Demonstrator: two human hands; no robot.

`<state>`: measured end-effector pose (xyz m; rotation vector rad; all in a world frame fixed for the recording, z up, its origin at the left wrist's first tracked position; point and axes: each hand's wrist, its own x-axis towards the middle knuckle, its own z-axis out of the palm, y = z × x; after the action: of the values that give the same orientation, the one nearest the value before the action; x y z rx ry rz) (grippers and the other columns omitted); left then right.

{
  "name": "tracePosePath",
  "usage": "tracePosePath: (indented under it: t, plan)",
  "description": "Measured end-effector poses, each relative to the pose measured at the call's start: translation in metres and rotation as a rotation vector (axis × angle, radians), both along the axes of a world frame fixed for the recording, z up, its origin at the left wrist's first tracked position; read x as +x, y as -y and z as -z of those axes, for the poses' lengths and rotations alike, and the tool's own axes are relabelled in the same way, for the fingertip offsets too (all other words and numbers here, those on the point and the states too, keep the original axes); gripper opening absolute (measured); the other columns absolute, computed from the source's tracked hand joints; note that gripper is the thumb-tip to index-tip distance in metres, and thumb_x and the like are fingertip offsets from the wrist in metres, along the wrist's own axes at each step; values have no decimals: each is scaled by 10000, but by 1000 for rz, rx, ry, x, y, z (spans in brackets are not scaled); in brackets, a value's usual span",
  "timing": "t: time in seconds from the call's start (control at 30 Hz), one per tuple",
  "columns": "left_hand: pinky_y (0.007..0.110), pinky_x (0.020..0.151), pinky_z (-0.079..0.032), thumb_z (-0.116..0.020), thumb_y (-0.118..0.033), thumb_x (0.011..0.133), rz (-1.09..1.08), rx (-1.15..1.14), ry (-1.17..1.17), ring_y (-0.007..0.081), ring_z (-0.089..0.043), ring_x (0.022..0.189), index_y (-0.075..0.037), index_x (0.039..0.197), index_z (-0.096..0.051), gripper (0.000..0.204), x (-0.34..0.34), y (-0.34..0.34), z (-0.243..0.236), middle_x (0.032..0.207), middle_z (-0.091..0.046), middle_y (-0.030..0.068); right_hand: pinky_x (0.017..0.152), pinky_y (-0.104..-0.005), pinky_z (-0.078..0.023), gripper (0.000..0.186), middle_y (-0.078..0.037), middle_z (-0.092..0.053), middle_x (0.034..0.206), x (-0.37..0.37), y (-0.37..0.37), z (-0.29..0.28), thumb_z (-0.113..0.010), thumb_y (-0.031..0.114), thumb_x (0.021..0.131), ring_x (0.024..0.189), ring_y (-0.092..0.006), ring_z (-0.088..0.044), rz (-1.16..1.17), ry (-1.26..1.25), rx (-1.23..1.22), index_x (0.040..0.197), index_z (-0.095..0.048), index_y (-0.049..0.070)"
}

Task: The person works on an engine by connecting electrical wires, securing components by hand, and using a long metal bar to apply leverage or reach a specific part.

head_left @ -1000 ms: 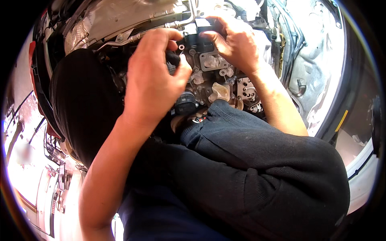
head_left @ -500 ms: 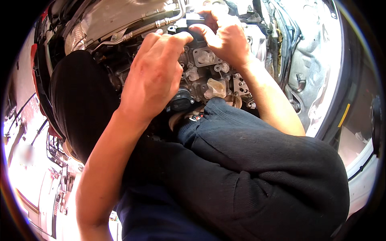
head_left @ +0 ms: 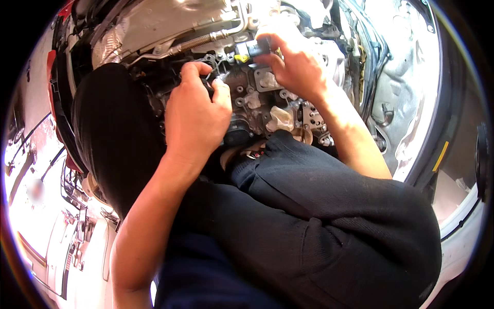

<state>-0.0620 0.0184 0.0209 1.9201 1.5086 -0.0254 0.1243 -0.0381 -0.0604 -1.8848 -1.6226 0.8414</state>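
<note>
I look down into a car's engine bay. My left hand (head_left: 198,116) is closed around a small dark tool or wire by the grey metal engine housing (head_left: 257,98); what exactly it grips is hidden by the fingers. My right hand (head_left: 293,64) pinches a small black connector block (head_left: 248,49) with a yellow tab, held above the housing. Both hands sit close together over bolts and brackets on the housing.
A corrugated metal hose (head_left: 206,41) runs along the top under a silver heat shield (head_left: 154,23). My knee in dark trousers (head_left: 329,216) fills the lower middle. A large black rounded part (head_left: 113,134) lies left. White car body panels (head_left: 406,77) stand right.
Both hands have shifted a little; my right hand lifted the black connector block up and left, and my left hand dropped lower and curled tighter beside the housing.
</note>
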Motion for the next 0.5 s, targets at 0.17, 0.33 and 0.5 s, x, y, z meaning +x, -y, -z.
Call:
tracePosePath:
  t: [0.17, 0.33, 0.5]
  plan:
    - [434, 608, -466, -552, -44, 850, -5, -78, 214, 355, -611, 625, -10, 961, -564, 117, 11, 4, -10, 691, -618, 193, 692, -418, -534, 593, -200, -657, 930, -2, -6, -34, -697, 351, 856, 800, -334, -674, -232, 390, -94, 1345, -469, 106]
    - [352, 528, -424, -562, -33, 837, -82, -186, 262, 214, -574, 510, -14, 904, -581, 72, 2, 3, -1, 637, -588, 143, 630, -414, -497, 81, -120, -603, 802, -19, -29, -47, -559, 91, 788, 791, -309, -611, -262, 359, -47, 849, -594, 50]
    - [414, 651, -507, -590, -72, 816, -47, -285, 312, 372, -665, 718, -18, 953, -617, 149, -1, 0, 2, 760, -665, 184, 617, -416, -520, 79, -94, -604, 816, -5, -43, -49, -574, 115, 801, 802, -282, -631, -373, 494, -110, 849, -616, 69]
